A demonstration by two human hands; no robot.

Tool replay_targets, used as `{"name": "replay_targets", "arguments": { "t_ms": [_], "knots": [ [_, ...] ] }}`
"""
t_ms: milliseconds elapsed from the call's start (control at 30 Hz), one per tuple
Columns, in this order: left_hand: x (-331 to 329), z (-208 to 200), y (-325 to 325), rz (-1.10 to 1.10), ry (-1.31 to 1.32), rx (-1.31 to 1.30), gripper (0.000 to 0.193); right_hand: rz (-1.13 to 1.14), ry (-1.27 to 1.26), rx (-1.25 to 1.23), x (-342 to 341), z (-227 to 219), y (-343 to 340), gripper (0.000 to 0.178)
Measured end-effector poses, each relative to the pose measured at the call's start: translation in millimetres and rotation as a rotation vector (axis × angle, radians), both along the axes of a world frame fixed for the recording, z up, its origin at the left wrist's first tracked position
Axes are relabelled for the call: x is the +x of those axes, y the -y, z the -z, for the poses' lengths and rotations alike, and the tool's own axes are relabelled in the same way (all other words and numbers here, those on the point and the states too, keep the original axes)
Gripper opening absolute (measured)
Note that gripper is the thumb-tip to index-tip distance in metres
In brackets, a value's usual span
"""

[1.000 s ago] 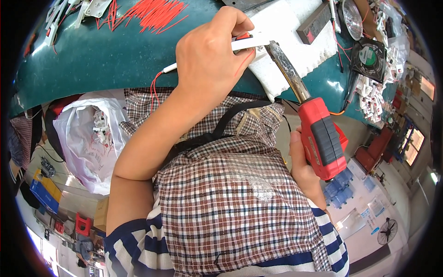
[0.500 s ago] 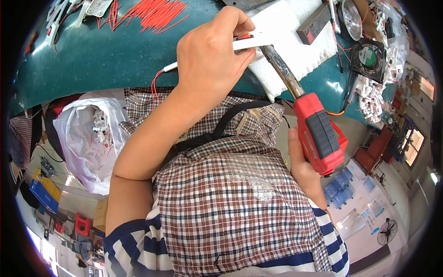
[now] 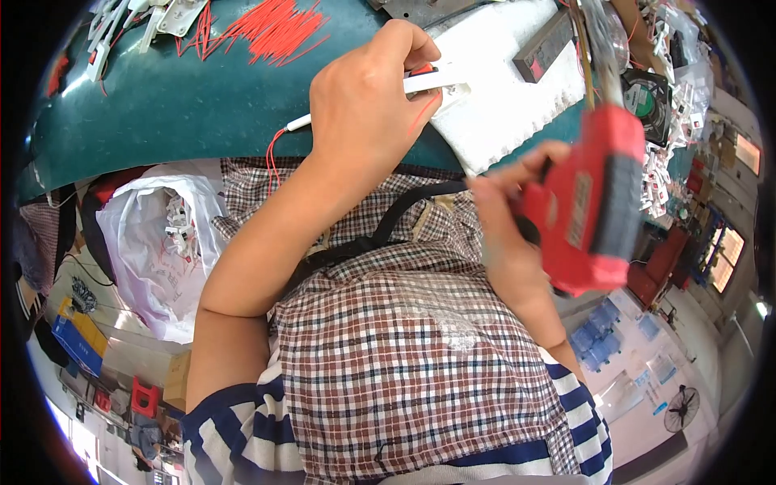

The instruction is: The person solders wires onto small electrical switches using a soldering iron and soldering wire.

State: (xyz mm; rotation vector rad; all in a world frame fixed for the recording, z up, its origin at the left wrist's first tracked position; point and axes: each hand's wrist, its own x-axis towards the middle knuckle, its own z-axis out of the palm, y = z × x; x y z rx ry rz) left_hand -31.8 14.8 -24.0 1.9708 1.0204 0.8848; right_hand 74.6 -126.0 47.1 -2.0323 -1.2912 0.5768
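My left hand (image 3: 360, 101) is closed on a slim white plastic part (image 3: 428, 80) with a small red-and-black switch piece. A white rod with red wires (image 3: 275, 153) sticks out on its wrist side, over the table's near edge. The fingertips of that hand hide part of the white piece. To the right, my right hand (image 3: 521, 242) is closed on a red-and-black soldering gun (image 3: 586, 202), thumb and a finger showing on its near side. The gun is smeared by motion, its barrel pointing away from me; the other fingers are hidden behind it.
A white cloth pad (image 3: 501, 105) lies on the green table (image 3: 194, 105), a dark grey block (image 3: 543, 52) on it. Loose red wires (image 3: 279, 32) lie at the far left. At right are a black fan (image 3: 647, 105) and small white parts (image 3: 656, 182). A white bag (image 3: 153, 267) hangs below left.
The soldering gun has swung right and turned more upright, its tip leaving the white part. My right hand has risen into fuller view. My left hand has barely moved.
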Motion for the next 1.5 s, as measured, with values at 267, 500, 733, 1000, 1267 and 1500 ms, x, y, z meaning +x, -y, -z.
{"name": "replay_targets", "arguments": {
  "t_ms": [267,500,733,1000,1267,1500],
  "knots": [
    [3,-7,1,0.006,0.022,-0.079,0.037,0.161,-0.066,0.214,-23,28,-36,0.06],
    [-3,-12,-6,0.073,-0.026,-0.202,0.036,0.101,0.264,0.166,9,30,-26,0.054],
    [-10,-13,-13,0.222,0.115,-0.133,0.029,0.088,0.145,0.379,16,35,-35,0.046],
    [-10,-20,-1,0.193,0.048,0.091,0.013,0.036,0.103,0.286,17,26,-42,0.033],
    [0,-9,13,-0.004,0.003,0.194,0.016,0.149,0.022,0.171,35,18,-16,0.024],
    [5,-6,17,-0.061,-0.01,0.258,0.018,0.246,-0.171,0.097,38,-28,24,0.028]
  ]
}}
